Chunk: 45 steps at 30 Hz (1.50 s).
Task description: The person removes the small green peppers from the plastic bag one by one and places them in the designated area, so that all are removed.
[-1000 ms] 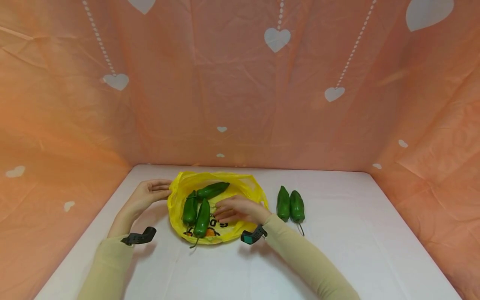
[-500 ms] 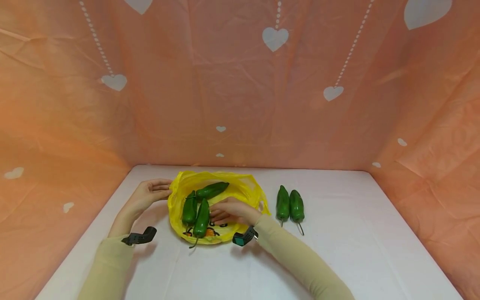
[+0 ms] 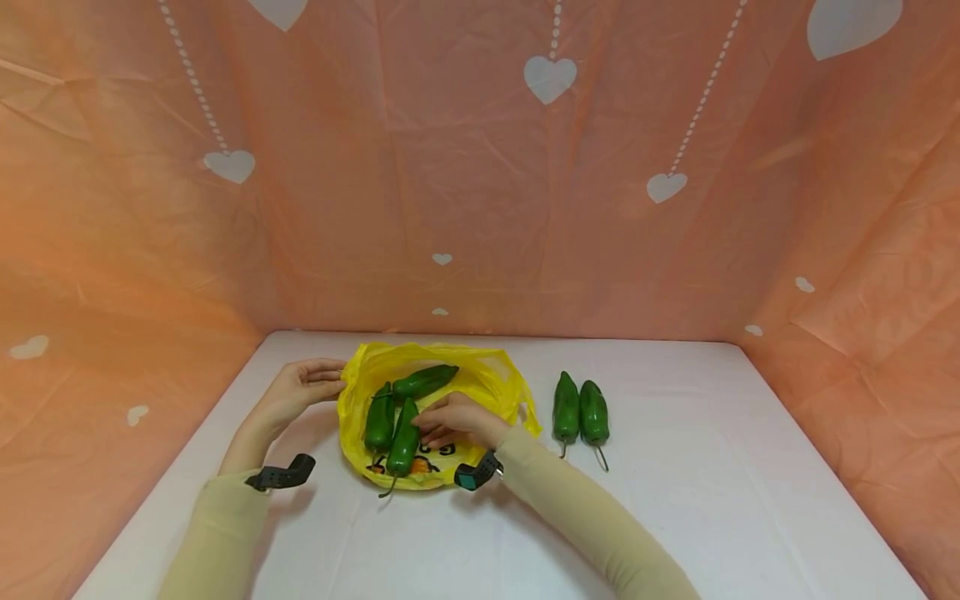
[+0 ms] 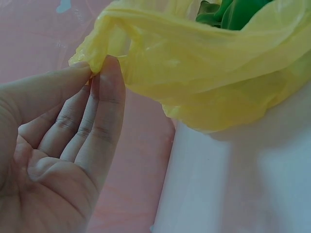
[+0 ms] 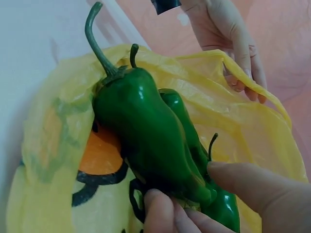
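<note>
A yellow plastic bag (image 3: 495,375) lies with its mouth spread, holding three glossy green chili peppers. My left hand (image 3: 300,387) pinches the bag's left rim between thumb and fingertips, clearly seen in the left wrist view. Inside the bag, my right hand (image 3: 459,417) has its thumb and fingers on either side of the narrow end of the nearest chili pepper (image 3: 403,442). That pepper's curved stem (image 5: 97,43) juts over the bag's front rim. Another chili pepper (image 3: 379,421) rests just left of it, and a third chili pepper (image 3: 425,382) lies behind.
Two more green chili peppers lie side by side on the white table (image 3: 675,467), right of the bag: one chili pepper (image 3: 566,408) at left, the other chili pepper (image 3: 594,412) at right. Orange cloth (image 3: 480,208) with white hearts hangs around the table's back and sides.
My right hand has moved left inside the bag, from beside the nearest chili pepper onto its narrow end. My left hand stays at the bag's rim.
</note>
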### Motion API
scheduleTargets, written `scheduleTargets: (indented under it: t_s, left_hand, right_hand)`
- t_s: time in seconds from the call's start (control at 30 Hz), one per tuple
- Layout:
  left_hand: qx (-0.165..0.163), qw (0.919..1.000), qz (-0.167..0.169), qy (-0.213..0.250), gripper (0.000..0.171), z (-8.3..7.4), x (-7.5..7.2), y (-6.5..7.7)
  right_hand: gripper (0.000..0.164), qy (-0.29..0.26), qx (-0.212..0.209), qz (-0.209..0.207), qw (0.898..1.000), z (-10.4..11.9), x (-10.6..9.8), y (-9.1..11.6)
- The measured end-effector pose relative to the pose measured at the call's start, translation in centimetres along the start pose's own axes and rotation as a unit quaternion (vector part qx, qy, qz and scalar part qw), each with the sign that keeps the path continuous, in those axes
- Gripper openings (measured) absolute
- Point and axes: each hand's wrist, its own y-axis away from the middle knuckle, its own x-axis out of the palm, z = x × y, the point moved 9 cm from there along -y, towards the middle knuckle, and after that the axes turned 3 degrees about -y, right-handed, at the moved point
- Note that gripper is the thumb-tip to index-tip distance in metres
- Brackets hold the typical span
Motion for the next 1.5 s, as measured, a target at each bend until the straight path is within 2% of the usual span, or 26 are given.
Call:
scheduleTargets:
  t_s: [0.2, 0.47, 0.63, 1.07, 1.5]
  left_hand:
    - [-0.001, 1.0000, -0.001, 0.001, 0.042, -0.11, 0.00, 0.17]
    - [-0.001, 1.0000, -0.001, -0.003, 0.043, -0.32, -0.07, 0.30]
    - [-0.002, 1.0000, -0.001, -0.001, 0.042, -0.44, -0.06, 0.37]
    - [-0.003, 0.9999, -0.006, -0.008, 0.040, -0.25, -0.22, 0.23]
    - [-0.004, 1.0000, -0.003, -0.003, 0.045, 0.18, -0.23, 0.14]
  right_hand:
    - [0.019, 0.014, -0.010, -0.022, 1.000, 0.21, 0.13, -0.08]
    - [0.016, 0.073, -0.016, -0.057, 0.996, 0.75, 0.23, 0.01]
    - [0.014, 0.091, -0.015, -0.075, 0.993, 0.69, 0.01, -0.23]
    - [0.015, 0.069, -0.018, -0.040, 0.997, 0.58, 0.14, 0.03]
    - [0.017, 0.005, -0.002, -0.047, 0.999, -0.20, -0.09, 0.06]
